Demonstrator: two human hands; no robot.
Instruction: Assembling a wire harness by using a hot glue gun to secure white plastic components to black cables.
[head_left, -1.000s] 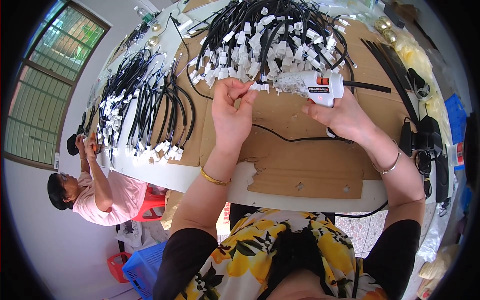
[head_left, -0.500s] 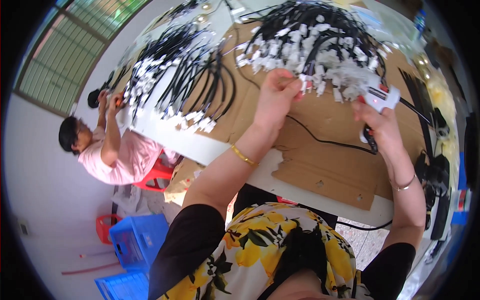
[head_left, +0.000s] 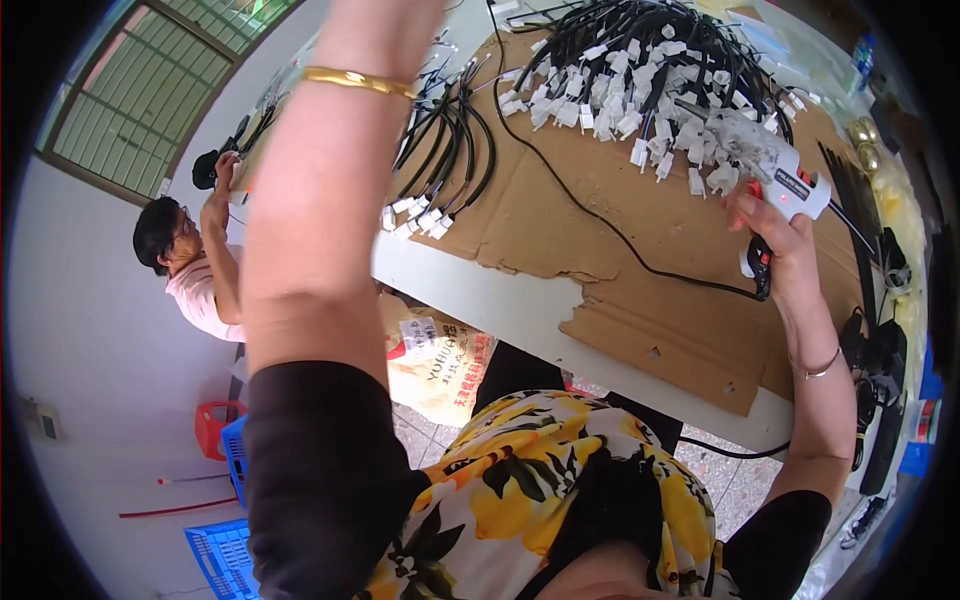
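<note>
My right hand point(head_left: 775, 238) is wrapped round the handle of a white glue gun point(head_left: 800, 192) at the right of the table. A small red light glows on its body, and its nozzle end is coated with whitish stuff. That tip points left into a heap of black cables with white plastic connectors point(head_left: 640, 152). My left forearm point(head_left: 325, 190), with a gold bracelet, reaches up across the picture. The left hand lies beyond the top edge, so its fingers are hidden. Beside that forearm lies a smaller row of black cables with white connectors point(head_left: 432, 218).
Brown cardboard point(head_left: 560, 225) with torn edges covers much of the white table point(head_left: 500, 300). A black cord point(head_left: 600, 225) runs over it to the gun. Black strips and adapters line the right side. At left, a person point(head_left: 200, 270) in pink works; a printed sack point(head_left: 435, 370) stands below the table edge.
My left hand has left the connectors and swung up and left out of view, its forearm now covering part of the left cables. The right hand with the glue gun has shifted slightly right.
</note>
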